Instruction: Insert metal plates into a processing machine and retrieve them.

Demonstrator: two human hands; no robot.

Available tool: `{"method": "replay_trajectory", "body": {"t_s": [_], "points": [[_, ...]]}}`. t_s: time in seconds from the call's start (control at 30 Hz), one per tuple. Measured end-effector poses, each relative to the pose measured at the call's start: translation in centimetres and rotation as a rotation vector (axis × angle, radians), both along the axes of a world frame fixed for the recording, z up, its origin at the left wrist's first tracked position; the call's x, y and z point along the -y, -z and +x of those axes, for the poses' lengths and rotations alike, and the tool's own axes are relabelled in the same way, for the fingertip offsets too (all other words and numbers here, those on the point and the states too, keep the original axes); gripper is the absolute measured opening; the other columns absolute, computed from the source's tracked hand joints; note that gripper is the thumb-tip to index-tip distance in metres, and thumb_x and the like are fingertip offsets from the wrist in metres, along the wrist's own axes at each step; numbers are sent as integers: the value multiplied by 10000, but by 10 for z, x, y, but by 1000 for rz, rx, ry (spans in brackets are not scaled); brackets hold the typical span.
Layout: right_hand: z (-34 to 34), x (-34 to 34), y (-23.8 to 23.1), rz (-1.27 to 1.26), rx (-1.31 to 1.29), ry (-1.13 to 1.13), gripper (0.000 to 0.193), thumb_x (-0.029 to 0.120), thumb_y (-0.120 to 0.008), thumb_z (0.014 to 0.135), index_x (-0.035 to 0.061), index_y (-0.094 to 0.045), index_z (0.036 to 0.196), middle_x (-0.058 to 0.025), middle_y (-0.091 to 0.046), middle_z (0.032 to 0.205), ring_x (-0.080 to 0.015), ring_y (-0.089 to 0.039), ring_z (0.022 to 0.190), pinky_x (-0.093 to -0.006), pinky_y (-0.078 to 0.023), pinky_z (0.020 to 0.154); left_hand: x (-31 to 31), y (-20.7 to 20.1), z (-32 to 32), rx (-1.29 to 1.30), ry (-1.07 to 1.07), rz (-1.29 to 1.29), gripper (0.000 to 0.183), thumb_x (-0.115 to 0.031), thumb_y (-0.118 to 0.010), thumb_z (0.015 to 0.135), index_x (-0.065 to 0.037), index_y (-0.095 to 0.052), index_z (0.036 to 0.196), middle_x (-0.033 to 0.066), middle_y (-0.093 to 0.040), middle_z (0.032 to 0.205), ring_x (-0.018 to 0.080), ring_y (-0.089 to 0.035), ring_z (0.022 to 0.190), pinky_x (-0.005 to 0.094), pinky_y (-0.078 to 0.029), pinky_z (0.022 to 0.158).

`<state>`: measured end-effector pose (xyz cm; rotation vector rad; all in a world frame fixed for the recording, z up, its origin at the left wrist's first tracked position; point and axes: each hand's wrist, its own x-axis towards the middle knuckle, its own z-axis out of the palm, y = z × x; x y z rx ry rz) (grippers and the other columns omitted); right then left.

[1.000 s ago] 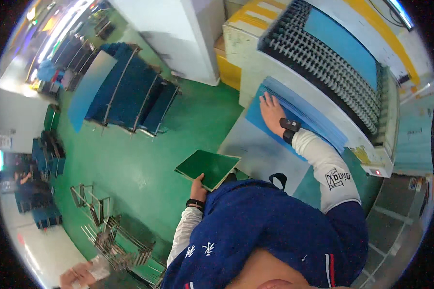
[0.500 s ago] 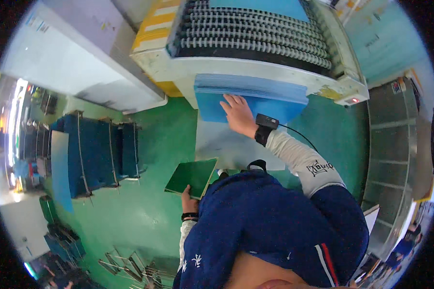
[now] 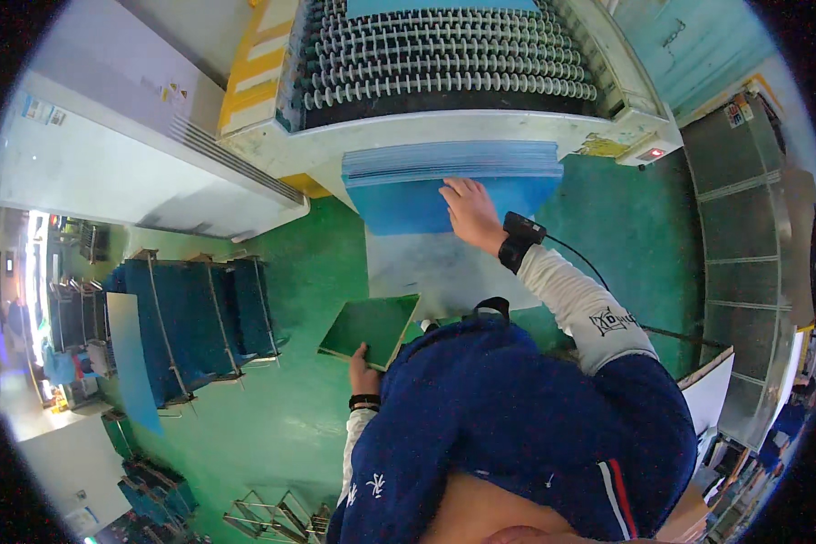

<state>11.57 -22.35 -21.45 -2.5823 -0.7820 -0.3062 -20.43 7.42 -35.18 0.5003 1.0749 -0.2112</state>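
Note:
My left hand is closed on the edge of a green board, thumb on its face, low at my left side. The board is flat and rectangular with a pale rim, tilted. My right hand lies with its fingers stretched out against the front of a stack of blue panels, fingertips close to the front panel's upper edge. The stack stands on edge, leaning against the near side of a roller conveyor machine. Whether the right fingertips reach behind the front panel, I cannot tell.
A pale grey sheet lies beneath the blue stack. Racks of dark blue panels stand on the green floor to the left, beside a white cabinet. Metal frames sit at lower left. A grey shelf unit stands at right.
My right hand has slid a little to the right across the blue panels. The left hand still holds the green board. The whole view has shifted slightly.

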Motion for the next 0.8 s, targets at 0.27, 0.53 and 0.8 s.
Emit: {"method": "replay_trajectory", "body": {"t_s": [0.27, 0.53, 0.8], "points": [[8, 0, -9, -6, 59, -37, 215, 29, -592, 736, 40, -585, 950, -105, -528, 978, -306, -500, 957, -418, -408, 834, 15, -14, -9, 12, -11, 189, 316, -252, -568, 925, -42, -559, 1161, 123, -639, 1126, 313, -627, 979, 468, -513, 847], [4, -3, -13, -15, -45, -41, 167, 35, -579, 712, 52, -584, 878, -115, -538, 945, -319, -511, 971, -425, -419, 818, 14, -21, -8, -12, -48, 37, 306, -270, -540, 934, -32, -572, 1123, 153, -626, 1131, 343, -606, 1025, 481, -492, 923], [10, -4, -8, -8, -72, -41, 162, 44, -594, 714, 43, -569, 874, -143, -536, 887, -343, -547, 902, -463, -454, 700, 10, 14, -12, 1, -104, 150, 249, -212, -570, 914, -33, -600, 1085, 147, -635, 1115, 314, -615, 1012, 453, -503, 911]]}}
